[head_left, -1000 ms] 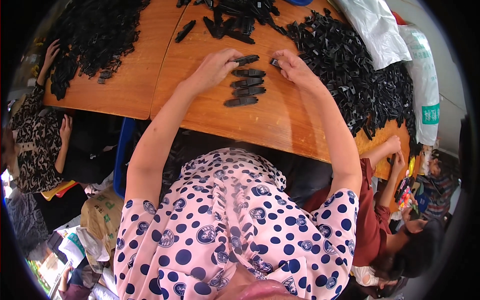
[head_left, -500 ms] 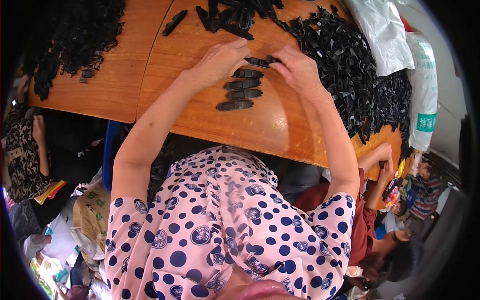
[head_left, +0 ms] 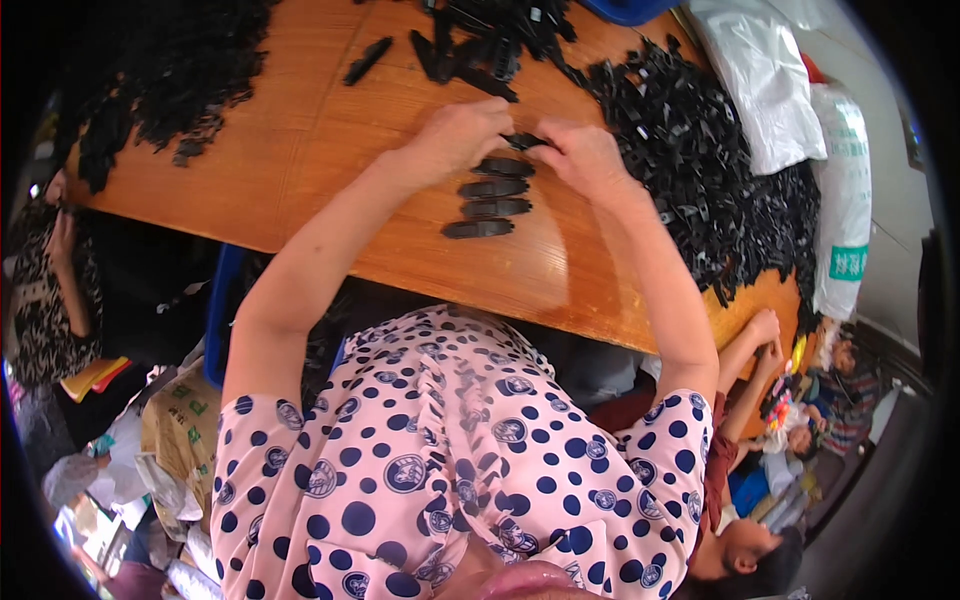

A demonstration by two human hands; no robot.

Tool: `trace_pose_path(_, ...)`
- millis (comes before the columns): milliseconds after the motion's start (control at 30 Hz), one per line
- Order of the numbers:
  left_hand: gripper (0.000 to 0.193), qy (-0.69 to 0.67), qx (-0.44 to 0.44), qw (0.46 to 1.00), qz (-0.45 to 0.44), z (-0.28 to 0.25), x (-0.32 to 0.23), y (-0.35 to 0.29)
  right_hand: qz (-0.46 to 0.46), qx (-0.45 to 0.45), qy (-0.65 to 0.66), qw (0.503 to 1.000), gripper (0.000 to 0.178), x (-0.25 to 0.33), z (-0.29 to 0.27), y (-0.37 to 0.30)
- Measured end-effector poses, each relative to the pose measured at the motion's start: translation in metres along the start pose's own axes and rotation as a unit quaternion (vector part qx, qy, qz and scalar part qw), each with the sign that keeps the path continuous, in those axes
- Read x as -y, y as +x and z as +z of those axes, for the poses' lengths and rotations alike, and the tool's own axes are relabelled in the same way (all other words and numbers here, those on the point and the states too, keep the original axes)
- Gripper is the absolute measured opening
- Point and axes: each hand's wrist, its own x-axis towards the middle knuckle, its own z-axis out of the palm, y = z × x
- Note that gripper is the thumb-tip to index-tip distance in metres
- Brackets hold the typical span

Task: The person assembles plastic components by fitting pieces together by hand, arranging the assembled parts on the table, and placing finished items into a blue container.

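Between my two hands, over the wooden table, is a slim black plastic part (head_left: 523, 142). The fingers of my left hand (head_left: 460, 135) are closed on its left end. My right hand (head_left: 585, 158) pinches the right end, its fingertips hiding part of it. Just below my hands lies a short column of several similar long black plastic pieces, the topmost piece (head_left: 503, 167) nearly under the held part and the lowest piece (head_left: 478, 229) closest to me. The exact kind of these parts is too small to make out.
A large heap of small black parts (head_left: 715, 180) covers the table's right side. Another dark pile (head_left: 170, 80) lies far left. Loose black pieces (head_left: 480, 45) and a blue tray (head_left: 630, 8) are at the back. White plastic sacks (head_left: 765, 90) stand right. Co-workers' hands (head_left: 765, 340) show at right.
The view has shifted, so the table sits lower in the picture and the blue tray shows at the back. My hands have drawn closer together on the black part.
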Motion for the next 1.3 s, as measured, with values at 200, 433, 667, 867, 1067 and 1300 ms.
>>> trace_pose_path(200, 0.020, 0.008, 0.006, 1.000, -0.016, -0.028, -0.018, -0.028, 0.027, -0.140, -0.213, 0.967, 0.024, -0.034, -0.010, 0.036)
trace_pose_path(433, 0.025, 0.288, -0.151, 0.913, -0.246, -0.084, 0.073, -0.044, -0.005, -0.130, -0.269, 0.954, 0.023, -0.065, 0.014, 0.046)
trace_pose_path(667, 0.022, 0.173, -0.056, 0.950, -0.253, -0.057, 0.009, -0.058, 0.104, -0.042, 0.097, 0.989, 0.019, -0.044, 0.017, 0.003)
trace_pose_path(867, 0.024, 0.161, 0.002, 0.972, -0.169, -0.055, -0.002, -0.046, 0.183, -0.013, 0.211, 0.960, 0.024, -0.037, 0.014, -0.011)
trace_pose_path(1067, 0.023, 0.272, 0.020, 0.959, -0.078, -0.056, 0.019, -0.034, 0.070, 0.034, -0.104, 0.991, 0.027, -0.026, -0.001, -0.013)
trace_pose_path(1300, 0.033, 0.166, 0.006, 0.985, -0.041, -0.003, -0.005, 0.005, 0.108, 0.102, -0.197, 0.969, 0.021, -0.016, -0.006, -0.007)
